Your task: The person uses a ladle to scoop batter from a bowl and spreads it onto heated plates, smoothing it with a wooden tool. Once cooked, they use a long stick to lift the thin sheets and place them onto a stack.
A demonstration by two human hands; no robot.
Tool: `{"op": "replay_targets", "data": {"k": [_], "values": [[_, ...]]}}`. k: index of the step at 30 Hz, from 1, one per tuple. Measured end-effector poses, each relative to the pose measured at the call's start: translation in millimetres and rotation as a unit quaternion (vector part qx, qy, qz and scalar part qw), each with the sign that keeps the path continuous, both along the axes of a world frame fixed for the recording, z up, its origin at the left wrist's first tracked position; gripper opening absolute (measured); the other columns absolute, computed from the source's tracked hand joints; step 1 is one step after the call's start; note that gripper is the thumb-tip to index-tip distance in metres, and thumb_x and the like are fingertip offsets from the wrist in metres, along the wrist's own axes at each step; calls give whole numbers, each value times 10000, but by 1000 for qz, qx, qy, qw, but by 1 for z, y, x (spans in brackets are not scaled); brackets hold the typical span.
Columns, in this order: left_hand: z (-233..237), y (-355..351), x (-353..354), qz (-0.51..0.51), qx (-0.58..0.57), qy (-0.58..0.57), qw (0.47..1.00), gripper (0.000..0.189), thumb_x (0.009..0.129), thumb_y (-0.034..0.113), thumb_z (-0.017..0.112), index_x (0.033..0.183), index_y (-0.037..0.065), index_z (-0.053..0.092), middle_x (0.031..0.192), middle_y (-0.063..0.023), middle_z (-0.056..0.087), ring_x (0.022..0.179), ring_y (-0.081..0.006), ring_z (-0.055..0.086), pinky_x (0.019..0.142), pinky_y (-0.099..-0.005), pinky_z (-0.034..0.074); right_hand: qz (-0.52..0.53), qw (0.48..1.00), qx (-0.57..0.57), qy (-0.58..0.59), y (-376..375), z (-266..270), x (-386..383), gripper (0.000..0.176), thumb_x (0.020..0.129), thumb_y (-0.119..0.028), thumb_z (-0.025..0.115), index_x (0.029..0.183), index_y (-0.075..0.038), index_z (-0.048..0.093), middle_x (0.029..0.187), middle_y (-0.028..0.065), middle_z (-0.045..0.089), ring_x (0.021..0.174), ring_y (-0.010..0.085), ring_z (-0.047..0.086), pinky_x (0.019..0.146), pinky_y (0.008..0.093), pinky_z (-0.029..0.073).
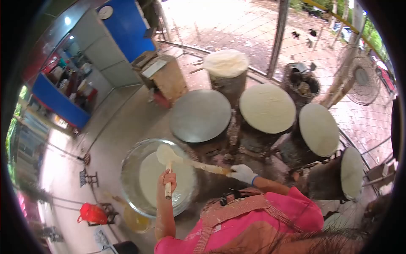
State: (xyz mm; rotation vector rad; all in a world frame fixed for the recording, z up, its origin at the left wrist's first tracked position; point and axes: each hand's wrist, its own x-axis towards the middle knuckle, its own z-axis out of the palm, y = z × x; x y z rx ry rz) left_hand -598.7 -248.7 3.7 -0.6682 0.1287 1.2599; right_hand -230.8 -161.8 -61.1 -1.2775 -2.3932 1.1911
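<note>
My left hand (166,180) is closed around the handle of a batter-coated ladle (165,155), whose bowl end is held up over the large metal basin (127,188). Pale, smooth batter (148,182) fills the basin's lower part. In a white glove, my right hand (242,174) grips the end of a long wooden paddle (211,168). The paddle stretches left across the basin's rim, and its pale far end overlaps the ladle in this view. Just beyond the basin sits a bare round griddle (201,115), dull grey.
Pale flat sheets cover a middle griddle (267,108), a right griddle (319,129) and a far-right griddle (352,173). Another pale-topped drum (226,63) stands behind. A carton (167,80), a fan (361,76) and a red container (93,213) are around the floor's edges.
</note>
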Motion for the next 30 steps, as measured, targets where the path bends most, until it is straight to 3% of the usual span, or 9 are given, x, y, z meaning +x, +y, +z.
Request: {"op": "replay_targets", "data": {"k": [3,7,9,11,19,21,25,28,30], "values": [[-26,49,52,0,9,-71,997,344,929,200,372,1073,-109,419,547,-17,378,379,-119,345,363,-256,376,-74,989,42,-121,0,27,93,385,787,-451,595,888,-85,662,831,181,636,783,344,624,694,424,481],[-10,122,86,-134,112,-67,982,351,916,210,440,594,122,333,474,22,300,351,-99,299,315,-253,291,-269,950,69,-144,36,40,163,373,775,-441,600,895,-97,680,842,172,648,801,330,630,694,410,483],[-7,167,80,-161,65,193,966,260,892,188,491,682,116,356,479,35,289,344,-88,288,300,-241,252,-327,937,35,-121,76,39,162,357,779,-411,605,921,-90,673,839,172,648,810,332,627,696,403,480],[8,211,82,-171,64,548,816,154,860,146,534,868,112,384,504,22,308,350,-84,303,297,-237,245,-309,946,95,-20,106,52,136,338,779,-368,618,946,-77,658,845,180,644,813,336,623,707,408,476],[-132,345,67,-121,4,709,694,552,810,57,500,1310,185,304,597,-80,458,411,-206,458,361,-355,382,-189,963,162,-105,192,17,13,250,786,-337,591,936,-149,662,855,159,641,814,357,610,711,418,485],[-170,346,47,86,-71,987,119,681,794,66,471,1409,230,228,728,-172,583,607,-330,587,544,-444,469,-214,974,76,-12,207,10,27,287,777,-285,612,1019,-142,672,878,174,661,784,286,644,704,365,494],[-80,321,53,-128,-83,974,166,685,788,97,457,1419,247,236,878,-219,620,810,-396,594,723,-485,454,-322,843,-47,428,212,-1,-14,339,737,-192,675,1035,-30,660,845,83,681,778,108,594,717,241,459],[-59,320,50,-196,-90,956,200,638,796,111,454,1401,233,288,891,-218,625,802,-400,596,743,-494,449,-281,957,63,47,239,-17,-43,305,775,-281,639,970,-47,664,870,176,661,822,263,641,749,344,482],[-51,335,31,-32,-83,967,240,611,805,145,466,1391,230,318,914,-220,629,808,-391,603,756,-488,443,-271,951,129,-74,239,4,-40,277,799,-337,591,856,-80,676,842,222,619,807,353,612,694,417,490]]}}
